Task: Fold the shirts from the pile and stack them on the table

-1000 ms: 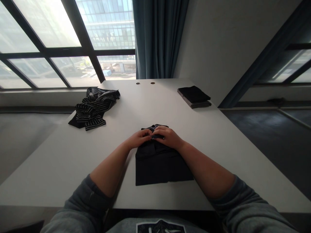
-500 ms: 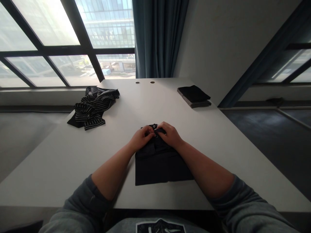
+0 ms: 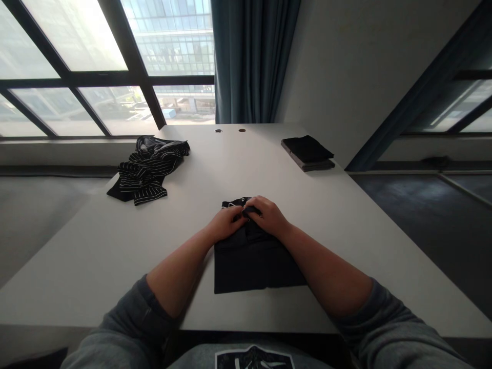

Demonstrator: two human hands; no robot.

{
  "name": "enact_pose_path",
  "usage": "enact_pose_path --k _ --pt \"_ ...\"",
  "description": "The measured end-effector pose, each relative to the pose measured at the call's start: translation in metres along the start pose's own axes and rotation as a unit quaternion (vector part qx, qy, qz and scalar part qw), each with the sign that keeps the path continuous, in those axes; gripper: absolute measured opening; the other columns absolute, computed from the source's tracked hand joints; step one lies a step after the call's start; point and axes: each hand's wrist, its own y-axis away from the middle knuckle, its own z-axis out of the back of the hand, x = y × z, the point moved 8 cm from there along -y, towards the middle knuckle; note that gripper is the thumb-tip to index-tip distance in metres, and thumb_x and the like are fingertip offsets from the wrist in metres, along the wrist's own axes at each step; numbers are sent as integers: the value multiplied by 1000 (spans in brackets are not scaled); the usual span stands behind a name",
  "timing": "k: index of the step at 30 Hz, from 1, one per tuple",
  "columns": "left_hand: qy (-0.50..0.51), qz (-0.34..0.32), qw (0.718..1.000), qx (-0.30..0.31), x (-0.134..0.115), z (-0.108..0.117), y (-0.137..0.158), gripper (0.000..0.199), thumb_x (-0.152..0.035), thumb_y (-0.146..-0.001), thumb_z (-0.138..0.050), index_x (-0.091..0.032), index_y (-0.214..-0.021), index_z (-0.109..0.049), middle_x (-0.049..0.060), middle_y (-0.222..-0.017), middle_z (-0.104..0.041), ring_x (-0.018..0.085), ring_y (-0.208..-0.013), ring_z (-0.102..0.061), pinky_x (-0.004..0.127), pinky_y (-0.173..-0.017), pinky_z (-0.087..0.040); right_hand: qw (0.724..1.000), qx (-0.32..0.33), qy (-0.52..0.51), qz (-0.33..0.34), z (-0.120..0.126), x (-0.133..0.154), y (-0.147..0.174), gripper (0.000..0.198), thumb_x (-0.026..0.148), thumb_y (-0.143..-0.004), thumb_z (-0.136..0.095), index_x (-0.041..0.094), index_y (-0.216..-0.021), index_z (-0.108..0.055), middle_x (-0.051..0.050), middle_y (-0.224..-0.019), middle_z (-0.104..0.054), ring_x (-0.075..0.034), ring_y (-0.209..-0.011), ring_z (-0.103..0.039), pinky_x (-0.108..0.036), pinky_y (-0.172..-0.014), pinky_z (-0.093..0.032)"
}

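Note:
A pair of black shorts (image 3: 257, 266) lies flat on the table in front of me, its waistband at the far end. Small metal eyelets and a bit of white cord show at that waistband. My left hand (image 3: 227, 222) pinches the fabric at the waist, left of the middle. Close beside it, my right hand (image 3: 269, 212) grips a bunched fold of the same waistband between thumb and fingers. The fingertips nearly meet and hide part of the waist opening.
The shorts rest on a white table (image 3: 115, 277). At its far left is a crumpled black garment with white stripes (image 3: 154, 164). Folded black and grey clothes (image 3: 307, 152) are stacked at the far right. A blue curtain (image 3: 253, 61) hangs behind the table beside windows.
My left hand has shifted slightly down from the waistband edge, showing more white cord. My right fingers have curled further over the fold. The shorts' lower part has stayed in place.

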Motion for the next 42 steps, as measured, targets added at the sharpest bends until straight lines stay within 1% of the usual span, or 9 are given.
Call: enact_pose_path --k 4,7,10,16,22,30,36,40,42 --pt "71 -15 996 56 1 -2 3 22 -41 -96 -58 -20 -97 -64 0 -81 -64 17 -73 -56 30 -68 -42 998 48 -27 13 0 -1 -1 15 17 -92 -66 25 -105 -65 -4 -100 -72 -22 -93 -67 -38 -87 -54" --pt "119 -7 992 30 8 4 3 23 -43 -95 -59 -20 -96 -61 0 -83 -61 17 -76 -54 30 -70 -43 996 84 -29 32 -2 -2 -1 28 19 -87 -73 25 -113 -64 -6 -108 -72 -24 -100 -67 -40 -92 -54" --pt "149 -3 989 12 14 7 2 24 -44 -94 -59 -20 -96 -58 -2 -79 -56 15 -73 -50 28 -68 -41 996 87 -14 23 -4 -8 0 30 19 -86 -75 25 -113 -64 -6 -108 -72 -25 -100 -67 -40 -92 -54" --pt "107 7 994 -2 16 10 2 18 -39 -94 -60 -22 -95 -57 -5 -72 -53 14 -66 -47 27 -63 -37 997 77 10 3 -9 -19 2 17 20 -88 -73 23 -104 -66 -5 -98 -72 -23 -92 -67 -38 -86 -53" --pt "81 -21 996 -34 8 17 2 9 -29 -92 -60 -21 -92 -56 1 -93 -69 16 -78 -59 29 -73 -44 997 72 3 3 -8 -19 1 7 25 -91 -72 23 -93 -65 -4 -91 -70 -22 -85 -65 -37 -81 -53" --pt "55 22 994 -95 6 20 2 7 -27 -89 -64 -22 -94 -62 -2 -83 -70 16 -74 -61 29 -69 -45 997 57 36 48 -11 -13 3 10 20 -91 -68 24 -100 -66 -4 -91 -71 -23 -84 -63 -36 -80 -52" --pt "33 47 986 -153 2 27 3 3 -24 -85 -67 -22 -86 -65 -1 -85 -73 17 -79 -65 30 -75 -50 992 25 107 64 -14 -15 6 17 11 -88 -63 24 -99 -64 -6 -90 -69 -25 -86 -62 -39 -83 -49" --pt "78 33 988 -127 5 22 3 15 -32 -90 -66 -23 -102 -66 0 -88 -73 19 -81 -67 33 -80 -54 995 -6 83 46 -3 -11 4 16 11 -90 -61 25 -98 -64 -5 -90 -67 -24 -87 -59 -38 -81 -49" --pt "80 -9 993 -89 -2 14 4 38 -37 -89 -70 -23 -123 -62 6 -108 -73 23 -98 -69 38 -91 -55 997 -31 61 41 7 -4 2 12 15 -93 -61 25 -98 -64 -5 -94 -67 -24 -90 -59 -40 -84 -50"
